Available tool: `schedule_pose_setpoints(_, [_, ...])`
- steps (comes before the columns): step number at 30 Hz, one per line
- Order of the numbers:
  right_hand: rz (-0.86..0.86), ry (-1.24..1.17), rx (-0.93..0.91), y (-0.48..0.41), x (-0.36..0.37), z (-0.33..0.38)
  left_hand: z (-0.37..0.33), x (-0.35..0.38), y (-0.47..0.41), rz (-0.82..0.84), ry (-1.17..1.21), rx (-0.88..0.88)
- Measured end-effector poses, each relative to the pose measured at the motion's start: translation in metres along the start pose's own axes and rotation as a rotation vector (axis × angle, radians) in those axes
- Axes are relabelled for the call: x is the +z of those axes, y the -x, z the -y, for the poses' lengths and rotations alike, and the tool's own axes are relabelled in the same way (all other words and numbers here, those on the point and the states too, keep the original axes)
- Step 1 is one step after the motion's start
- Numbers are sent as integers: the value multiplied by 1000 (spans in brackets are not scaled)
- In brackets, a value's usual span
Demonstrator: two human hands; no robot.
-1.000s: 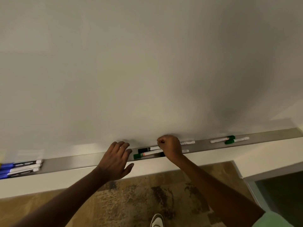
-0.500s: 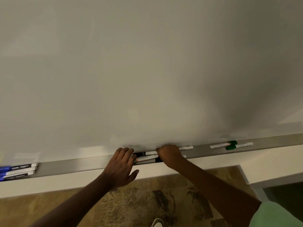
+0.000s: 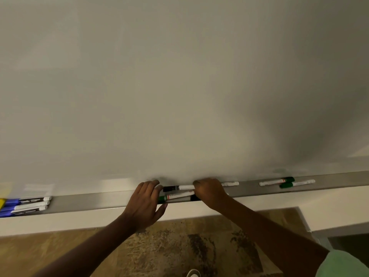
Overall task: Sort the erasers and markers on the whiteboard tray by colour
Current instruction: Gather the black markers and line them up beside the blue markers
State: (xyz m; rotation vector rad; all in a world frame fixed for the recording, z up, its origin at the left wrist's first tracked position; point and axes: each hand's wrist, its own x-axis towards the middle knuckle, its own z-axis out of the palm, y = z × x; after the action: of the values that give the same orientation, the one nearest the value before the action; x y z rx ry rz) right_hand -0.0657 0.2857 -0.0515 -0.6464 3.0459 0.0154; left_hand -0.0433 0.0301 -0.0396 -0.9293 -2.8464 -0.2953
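Observation:
A grey metal tray (image 3: 95, 202) runs along the foot of the whiteboard. At its middle lie a black-capped marker (image 3: 179, 187) and, in front of it, a green-capped marker (image 3: 175, 197). My left hand (image 3: 146, 204) rests on the tray edge, its fingertips touching the caps of both. My right hand (image 3: 209, 192) is closed over the other ends of this bunch; a white marker end (image 3: 231, 184) sticks out to its right. Two green markers (image 3: 285, 182) lie further right. Three blue markers (image 3: 26, 205) lie at the far left.
The whiteboard (image 3: 179, 86) fills the upper view. A yellow thing (image 3: 2, 202) shows at the left edge beside the blue markers. Below the tray are a pale wall ledge (image 3: 319, 208) and patterned brown floor (image 3: 179, 248), with a shoe tip (image 3: 193, 273).
My left hand has moved right, onto the marker caps at the tray's middle. My right hand stays closed on the bunch, which sits lower on the tray.

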Motion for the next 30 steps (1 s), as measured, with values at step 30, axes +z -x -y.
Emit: schedule_pose_setpoints(30, [-295, -640, 138, 48, -19, -2, -57, -43, -22, -216, 1143, -557])
